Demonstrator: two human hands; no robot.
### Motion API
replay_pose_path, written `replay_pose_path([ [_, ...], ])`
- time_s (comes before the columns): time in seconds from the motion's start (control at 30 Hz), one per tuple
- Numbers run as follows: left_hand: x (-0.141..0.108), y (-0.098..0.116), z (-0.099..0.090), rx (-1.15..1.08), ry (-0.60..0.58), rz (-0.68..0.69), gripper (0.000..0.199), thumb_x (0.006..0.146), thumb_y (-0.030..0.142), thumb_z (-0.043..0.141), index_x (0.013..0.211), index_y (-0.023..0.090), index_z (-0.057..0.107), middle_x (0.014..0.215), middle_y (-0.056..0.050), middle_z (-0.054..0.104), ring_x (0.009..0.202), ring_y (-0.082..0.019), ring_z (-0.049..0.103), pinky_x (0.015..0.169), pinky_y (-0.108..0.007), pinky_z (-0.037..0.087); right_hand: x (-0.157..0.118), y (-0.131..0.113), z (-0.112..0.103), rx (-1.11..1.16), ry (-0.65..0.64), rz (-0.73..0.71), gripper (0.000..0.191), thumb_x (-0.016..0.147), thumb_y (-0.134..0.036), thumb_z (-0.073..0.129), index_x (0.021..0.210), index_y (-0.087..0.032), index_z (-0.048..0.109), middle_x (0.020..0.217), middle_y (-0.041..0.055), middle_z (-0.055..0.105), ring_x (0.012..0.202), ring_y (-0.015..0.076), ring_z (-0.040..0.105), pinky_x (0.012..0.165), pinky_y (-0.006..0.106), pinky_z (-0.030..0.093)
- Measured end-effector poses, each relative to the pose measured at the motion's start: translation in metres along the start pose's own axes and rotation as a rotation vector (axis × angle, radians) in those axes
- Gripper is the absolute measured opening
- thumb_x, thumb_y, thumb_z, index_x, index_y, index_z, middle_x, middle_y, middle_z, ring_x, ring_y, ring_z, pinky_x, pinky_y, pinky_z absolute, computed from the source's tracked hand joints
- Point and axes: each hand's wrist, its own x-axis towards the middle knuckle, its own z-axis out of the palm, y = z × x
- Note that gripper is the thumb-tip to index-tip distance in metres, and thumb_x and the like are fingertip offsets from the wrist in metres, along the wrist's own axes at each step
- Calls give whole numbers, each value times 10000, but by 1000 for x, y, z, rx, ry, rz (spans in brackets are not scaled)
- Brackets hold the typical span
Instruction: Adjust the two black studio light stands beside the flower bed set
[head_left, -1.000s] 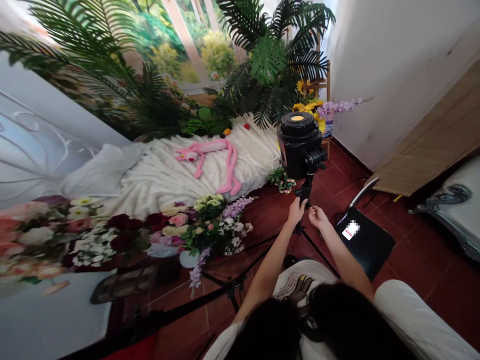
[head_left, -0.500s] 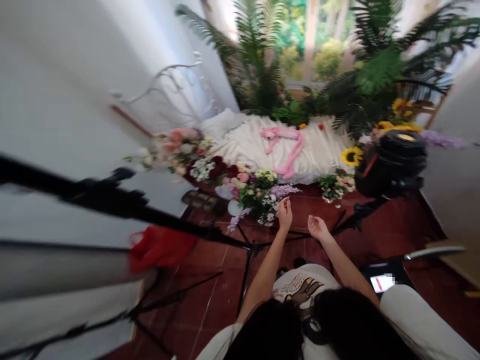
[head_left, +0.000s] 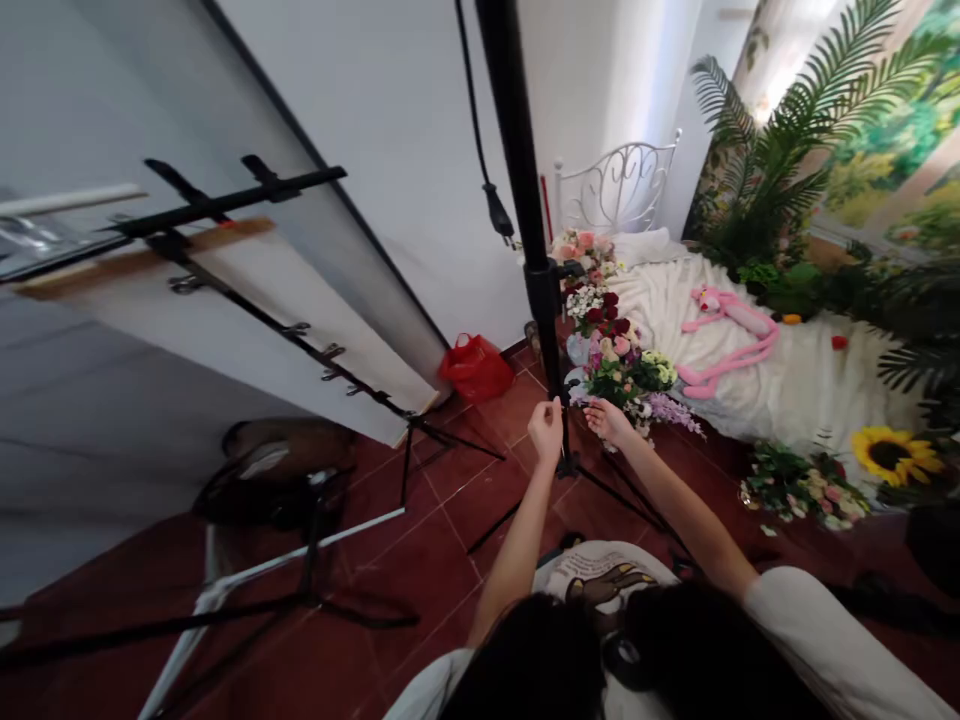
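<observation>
My left hand (head_left: 547, 430) is raised in front of me with its fingers pinched together, just left of a black stand pole (head_left: 541, 300). Whatever lies between those fingertips is too small to name. On the other side of the pole, my right hand (head_left: 606, 420) has its fingers curled together near the flowers (head_left: 619, 365); a thin item at its fingertips cannot be made out. The two hands are close but apart. Beyond them, a pink plush toy (head_left: 731, 325) lies on a white draped bed (head_left: 802, 375).
A red plastic bag (head_left: 477, 368) sits by the wall. Black stands with clips (head_left: 300, 328) and a white pole (head_left: 322, 545) are at left. Tripod legs spread over the tiled floor (head_left: 435, 540). A sunflower (head_left: 892, 455) and palm leaves are at right.
The view has swung left, so the bed and flowers now appear farther right. My hands have come closer together, with the black pole now between them.
</observation>
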Motion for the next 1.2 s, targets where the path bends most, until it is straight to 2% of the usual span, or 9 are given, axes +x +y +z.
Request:
replay_pose_path([
  [0.1, 14, 4, -2, -25, 129, 53, 383, 898, 476, 385, 1038, 168, 564, 1042, -102, 607, 956, -152, 577, 863, -276, 466, 25, -39, 13, -166, -77, 85, 187, 897, -319, 496, 892, -145, 564, 680, 37, 674, 544, 112, 614, 533, 208, 516],
  [0.27, 27, 3, 1, -80, -164, 65, 409, 924, 465, 313, 1171, 195, 496, 1162, -96, 585, 1127, -165, 530, 996, -325, 401, 59, -104, 22, -609, -434, 236, 125, 778, -172, 653, 890, -120, 668, 745, 65, 709, 624, 137, 659, 615, 250, 560],
  [0.4, 25, -3, 6, -71, -159, 22, 443, 914, 491, 320, 1171, 178, 499, 1173, -118, 591, 1133, -189, 540, 990, -345, 407, 72, -126, 28, -672, -468, 329, 162, 702, -101, 691, 855, -59, 660, 814, 135, 715, 686, 189, 694, 664, 346, 571],
  [0.53, 23, -7, 11, -44, -66, 8, 445, 902, 507, 338, 1135, 182, 535, 1139, -116, 616, 1113, -201, 558, 979, -350, 417, 85, -132, 35, -783, -598, 417, 262, 573, -69, 751, 817, -56, 657, 755, 115, 717, 690, 188, 689, 656, 332, 563],
  [0.7, 23, -9, 15, -35, -19, 20, 441, 904, 493, 338, 1127, 177, 549, 1123, -123, 627, 1095, -208, 571, 970, -352, 427, 86, -122, 32, -984, -649, 8, 299, 472, -54, 780, 746, -118, 677, 609, 12, 693, 583, 145, 647, 637, 254, 533],
  [0.87, 22, -10, 16, -30, 6, 18, 420, 908, 472, 347, 1137, 184, 550, 1128, -122, 629, 1093, -208, 571, 966, -347, 429, 52, -75, 16, -987, -380, -665, 144, 687, -62, 604, 789, -161, 631, 886, 44, 714, 880, 184, 662, 858, 326, 488],
  [0.97, 22, -11, 16, -35, 1, 21, 426, 905, 481, 349, 1137, 186, 549, 1124, -116, 631, 1090, -206, 573, 958, -339, 434, 28, -64, 20, -983, -293, -785, 148, 714, -90, 604, 818, -194, 610, 929, 36, 698, 925, 196, 647, 904, 356, 472],
  [1.07, 22, -11, 15, -41, -28, 33, 423, 914, 472, 327, 1144, 188, 541, 1117, -105, 634, 1081, -200, 578, 949, -331, 439, 6, -89, 43, -853, -328, -881, 159, 722, -153, 662, 860, -198, 596, 927, 41, 680, 915, 186, 641, 902, 334, 485],
  [1.2, 23, -13, 17, -23, -3, 24, 414, 912, 462, 338, 1131, 180, 547, 1128, -118, 628, 1094, -213, 569, 969, -350, 426, -16, -151, 88, -492, -402, -1006, 568, 698, -314, 747, 1191, -227, 479, 1098, 41, 621, 986, 153, 618, 894, 292, 517],
])
